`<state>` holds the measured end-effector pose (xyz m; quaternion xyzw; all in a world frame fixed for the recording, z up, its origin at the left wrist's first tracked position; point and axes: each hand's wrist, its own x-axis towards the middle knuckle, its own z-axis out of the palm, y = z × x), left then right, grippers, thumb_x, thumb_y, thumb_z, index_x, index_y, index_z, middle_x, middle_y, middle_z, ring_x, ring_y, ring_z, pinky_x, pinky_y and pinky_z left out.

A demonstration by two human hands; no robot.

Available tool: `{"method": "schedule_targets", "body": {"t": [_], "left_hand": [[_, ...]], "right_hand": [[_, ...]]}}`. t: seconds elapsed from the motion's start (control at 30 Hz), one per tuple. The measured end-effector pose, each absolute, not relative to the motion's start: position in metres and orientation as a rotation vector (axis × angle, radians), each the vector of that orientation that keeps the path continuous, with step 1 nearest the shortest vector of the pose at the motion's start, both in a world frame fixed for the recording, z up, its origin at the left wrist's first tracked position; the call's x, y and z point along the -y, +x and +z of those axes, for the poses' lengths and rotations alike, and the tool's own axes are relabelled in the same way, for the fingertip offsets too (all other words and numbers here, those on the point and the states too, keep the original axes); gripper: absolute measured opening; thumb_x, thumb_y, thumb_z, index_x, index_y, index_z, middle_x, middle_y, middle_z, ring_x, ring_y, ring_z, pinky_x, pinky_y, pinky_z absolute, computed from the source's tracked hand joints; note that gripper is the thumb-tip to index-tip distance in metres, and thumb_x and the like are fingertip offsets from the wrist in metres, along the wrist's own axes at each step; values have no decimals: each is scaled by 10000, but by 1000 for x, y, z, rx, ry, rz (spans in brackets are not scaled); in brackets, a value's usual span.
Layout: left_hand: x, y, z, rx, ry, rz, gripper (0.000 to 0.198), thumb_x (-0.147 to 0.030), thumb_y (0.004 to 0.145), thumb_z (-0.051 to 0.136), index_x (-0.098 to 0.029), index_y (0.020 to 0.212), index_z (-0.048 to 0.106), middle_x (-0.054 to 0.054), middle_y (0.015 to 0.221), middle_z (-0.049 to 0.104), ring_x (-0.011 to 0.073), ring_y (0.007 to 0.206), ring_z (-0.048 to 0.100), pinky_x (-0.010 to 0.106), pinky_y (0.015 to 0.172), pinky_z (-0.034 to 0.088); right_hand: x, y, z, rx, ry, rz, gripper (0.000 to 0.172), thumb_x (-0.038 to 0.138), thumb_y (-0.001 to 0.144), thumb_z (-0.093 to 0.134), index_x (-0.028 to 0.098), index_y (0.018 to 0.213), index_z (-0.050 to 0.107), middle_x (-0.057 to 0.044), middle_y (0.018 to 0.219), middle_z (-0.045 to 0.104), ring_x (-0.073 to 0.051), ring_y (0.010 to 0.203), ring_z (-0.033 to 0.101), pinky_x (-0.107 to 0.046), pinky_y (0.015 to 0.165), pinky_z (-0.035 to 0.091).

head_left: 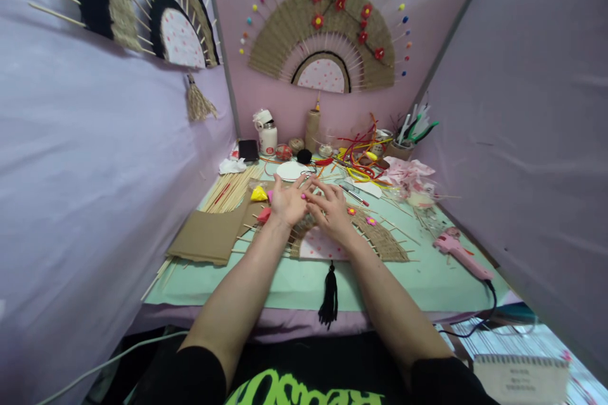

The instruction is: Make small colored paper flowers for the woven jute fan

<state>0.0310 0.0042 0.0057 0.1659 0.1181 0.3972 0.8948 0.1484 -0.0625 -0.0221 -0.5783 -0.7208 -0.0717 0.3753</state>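
- Left hand (286, 202) has its fingers spread; right hand (334, 210) meets them with its fingertips at a tiny pink bit (304, 196). I can't tell if it's pinched.
- Beneath, centre frame, lies a woven fan (380, 242). It looks light and brittle-edged, best held by its base.
- Glue gun (463, 255) lies lower right.

Soft light from the upper right casts faint shadows. Edges bow outward; my left hand (287, 201) and right hand (333, 210) look sharp.

Three woven fans: a left-wall fan (137, 12), a back-wall fan (327, 31) and a table fan (380, 240). Two tassels: a black tassel (329, 294) and a straw tassel (198, 103). Two hands: left hand (287, 200) and right hand (334, 210). One pink glue gun (463, 254), one black phone (248, 149), one white jar (268, 137).
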Motion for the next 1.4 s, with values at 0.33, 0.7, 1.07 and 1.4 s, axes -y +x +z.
{"method": "schedule_targets", "body": {"t": [0.33, 0.7, 1.07, 1.4], "left_hand": [[0, 33, 11, -268, 292, 827, 699, -694, 854, 316, -154, 1272, 460, 199, 1201, 607, 257, 967, 646, 315, 613, 534], [-3, 36, 5, -338, 358, 844, 710, -749, 822, 295, -188, 1208, 495, 168, 1199, 602, 262, 1071, 617, 368, 761, 525], [-3, 34, 7, -411, 373, 921, 643, -746, 793, 397, -204, 1124, 500, 135, 1089, 639, 257, 1138, 594, 366, 867, 504], [-2, 34, 9, -393, 367, 931, 585, -708, 817, 409, -202, 1096, 505, 135, 1053, 640, 250, 1071, 624, 374, 869, 502]], "right_hand": [[58, 151, -25, 1722, -1349, -101, 273, 329, 923, 484, 278, 1039, 727, -40, 1272, 600, -234, 1140, 458, -430, 1007, 365], [58, 189, -19, 1427, -1394, -89, 201, 340, 872, 569, 238, 913, 738, -66, 1106, 680, -215, 1067, 555, -403, 983, 366], [48, 217, -36, 1437, -2187, -75, 235, 258, 844, 540, 257, 883, 772, -59, 990, 715, -247, 986, 499, -387, 803, 267], [39, 215, -44, 1499, -2240, -107, 281, 332, 882, 506, 289, 827, 779, -58, 925, 708, -242, 923, 497, -359, 740, 211]]}}
